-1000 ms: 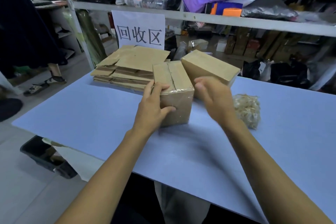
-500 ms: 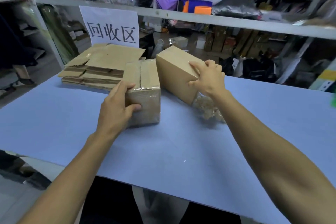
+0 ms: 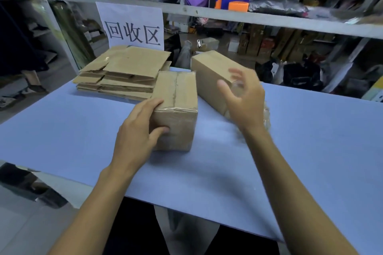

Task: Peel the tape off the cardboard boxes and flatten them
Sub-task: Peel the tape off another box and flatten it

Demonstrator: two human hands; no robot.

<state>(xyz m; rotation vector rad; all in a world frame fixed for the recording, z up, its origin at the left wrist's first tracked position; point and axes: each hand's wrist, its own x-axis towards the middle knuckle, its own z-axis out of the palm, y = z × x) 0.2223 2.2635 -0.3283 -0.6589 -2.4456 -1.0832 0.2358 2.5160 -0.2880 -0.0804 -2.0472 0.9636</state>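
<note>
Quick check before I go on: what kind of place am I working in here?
Probably a storeroom's recycling corner: a paper sign reading 回收区 (recycling area), a stack of flattened cardboard on the blue table, and cluttered metal shelving piled with bags.

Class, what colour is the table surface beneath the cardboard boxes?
Light blue table surface, clearest in the head view.

left grip (image 3: 138, 128) curled closed, right grip (image 3: 243, 100) spread, lifted.

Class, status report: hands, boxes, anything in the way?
Left hand grips near taped box. Right hand open, in front of second box. Crumpled tape wad beside it.
</note>
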